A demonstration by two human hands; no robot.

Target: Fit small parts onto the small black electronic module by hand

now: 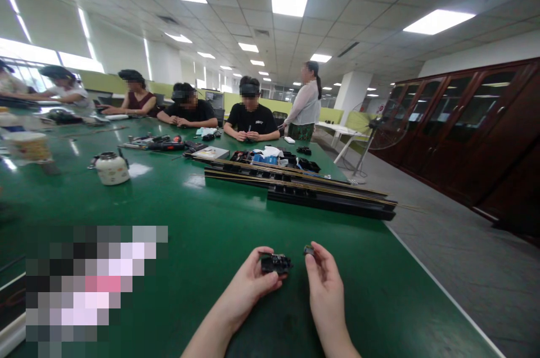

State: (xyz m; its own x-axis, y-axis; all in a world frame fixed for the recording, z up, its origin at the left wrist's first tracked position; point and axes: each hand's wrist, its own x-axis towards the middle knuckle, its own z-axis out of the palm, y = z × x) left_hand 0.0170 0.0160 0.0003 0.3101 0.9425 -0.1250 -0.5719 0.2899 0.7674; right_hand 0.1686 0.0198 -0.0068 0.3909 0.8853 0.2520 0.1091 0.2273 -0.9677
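Observation:
Low over the green table, my left hand (257, 282) grips a black plastic part (275, 264) between thumb and fingers. Small fittings show along its upper side, but its exact kind is unclear. Just to the right, my right hand (324, 279) pinches a small dark piece (309, 250) between thumb and fingertips. That piece is too small to name. A narrow gap separates it from the black part, and the two do not touch.
Beyond my hands, long black rails with thin brass-coloured rods (304, 183) lie across the green table (189, 256). Behind them are blue and black items (265, 159). A white pot-shaped flask (112, 168) stands left. Several people sit opposite; a standing fan (373, 127) is at right.

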